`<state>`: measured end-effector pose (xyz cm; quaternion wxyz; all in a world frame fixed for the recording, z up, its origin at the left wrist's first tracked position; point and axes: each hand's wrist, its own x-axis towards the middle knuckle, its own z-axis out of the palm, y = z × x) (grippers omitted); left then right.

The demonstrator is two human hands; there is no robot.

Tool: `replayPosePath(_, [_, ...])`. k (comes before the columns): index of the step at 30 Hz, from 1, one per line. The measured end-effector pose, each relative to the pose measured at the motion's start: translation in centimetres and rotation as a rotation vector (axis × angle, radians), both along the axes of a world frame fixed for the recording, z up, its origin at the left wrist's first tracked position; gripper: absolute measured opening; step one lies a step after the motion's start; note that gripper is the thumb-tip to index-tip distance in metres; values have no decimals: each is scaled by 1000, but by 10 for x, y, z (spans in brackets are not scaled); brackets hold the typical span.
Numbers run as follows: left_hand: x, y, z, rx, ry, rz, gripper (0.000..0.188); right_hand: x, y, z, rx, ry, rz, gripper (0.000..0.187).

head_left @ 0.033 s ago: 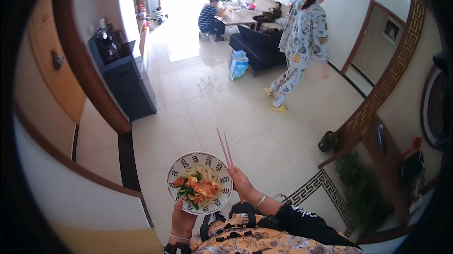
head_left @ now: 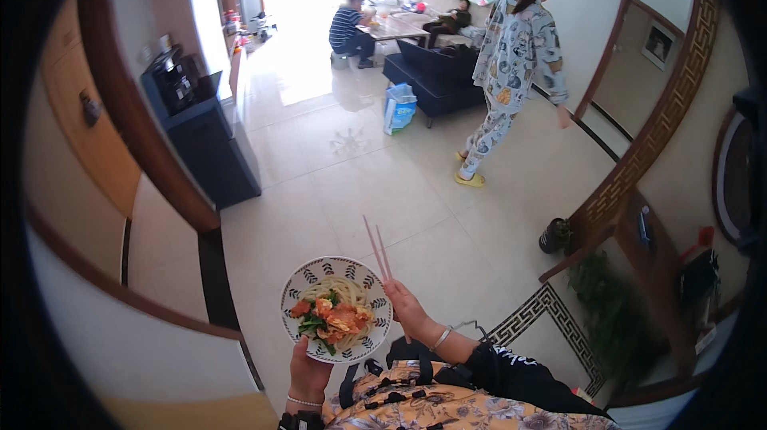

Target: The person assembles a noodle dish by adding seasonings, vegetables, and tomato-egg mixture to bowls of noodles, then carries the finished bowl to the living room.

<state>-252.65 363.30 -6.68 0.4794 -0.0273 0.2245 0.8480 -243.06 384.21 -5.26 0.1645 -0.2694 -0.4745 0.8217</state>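
Note:
My left hand point(head_left: 307, 372) grips the near edge of a white patterned bowl point(head_left: 292, 320) from below, its thumb up at the rim. The bowl holds pale noodles point(head_left: 350, 292) topped with orange-red pieces, possibly tomato and egg, and green leaves. A pair of light pink chopsticks point(head_left: 376, 250) is in my right hand point(head_left: 406, 309), at the bowl's right side. Their tips point up and away, apart from the food. The right fingers are closed around them near the rim, and it cannot be seen whether they also touch the bowl.
A person in patterned pyjamas point(head_left: 511, 70) walks ahead on the right. A dark cabinet point(head_left: 209, 146) stands left, a blue-white bag point(head_left: 399, 109) beside a dark sofa point(head_left: 435, 82). Farther back, two people are by a low table point(head_left: 395, 28). Plants point(head_left: 611, 310) are at right.
The person in pyjamas has shifted slightly, with the trailing arm swung farther right. The room appears moved a little left in my view. My hands keep their hold on bowl and chopsticks.

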Motion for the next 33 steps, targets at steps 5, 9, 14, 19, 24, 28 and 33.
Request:
replayPosePath(5, [-152,59,-57,15,34,-49,63,-148,55,-61,35,-63,-45,44])
replayPosePath(9, [-281,117,-82,19,44,-52,66,-281,121,-104,60,-60,32,46])
replayPosePath(14, [-416,192,-87,17,40,-3,64,-434,201,-116,198,-142,38,47])
replayPosePath(19, [-536,269,-113,58,23,9,60,-553,279,-131,149,-96,20,46])
replayPosePath(24, [-663,364,-148,11,-136,-48,56,-664,370,-157,264,-170,-53,51])
replayPosePath(28, [-780,461,-165,-47,-256,-54,56,-772,462,-167,336,-135,-173,53])
replayPosePath(33, [-915,574,-137,-44,-202,-152,58,-876,569,-136,259,-183,-137,50])
